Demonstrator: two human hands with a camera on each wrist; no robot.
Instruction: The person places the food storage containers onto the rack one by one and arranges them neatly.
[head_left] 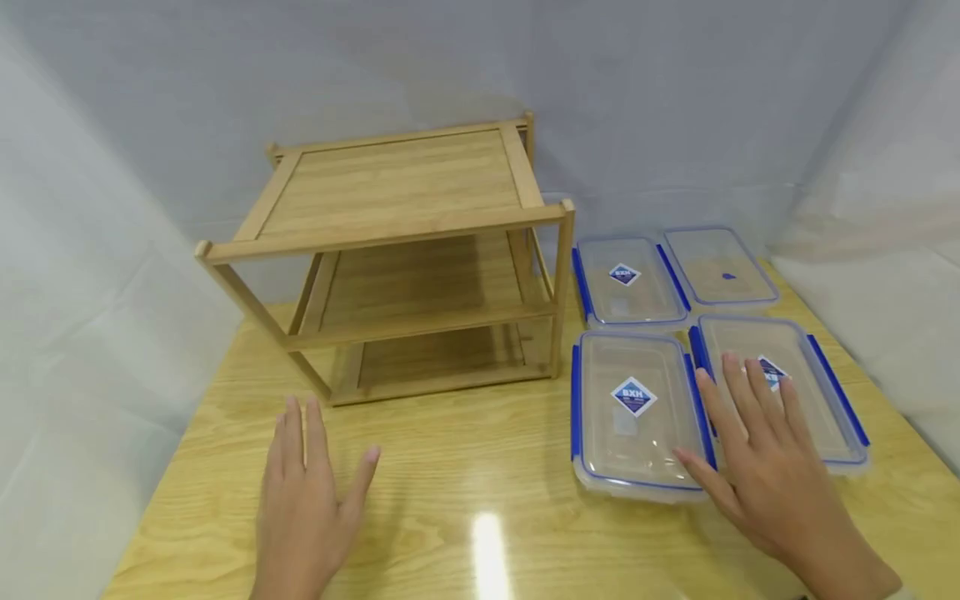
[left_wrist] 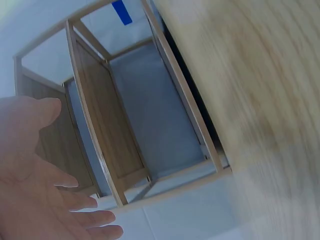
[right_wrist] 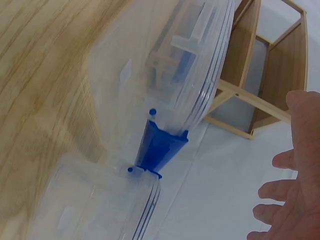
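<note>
Two hands are closest, low over the wooden table (head_left: 465,467). One, the right hand (head_left: 757,454), has its fingers straight and spread; it is above the near right box (head_left: 806,379), and I cannot tell if it touches the lid. Its thumb points at the near left box (head_left: 633,412), which lies just beside. Both boxes are clear plastic with blue clips and a blue sticker on the lid. Two more boxes (head_left: 675,275) like them lie just behind, side by side, so the four make a square on the right side of the table. On the other side, the left hand (head_left: 307,500) is flat and open too, holding nothing, just in front of the wooden shelf rack (head_left: 405,258). That rack stands to the left of the boxes, very close to them, and has three flat wooden shelves. White cloth (head_left: 675,100) hangs all around the table.
</note>
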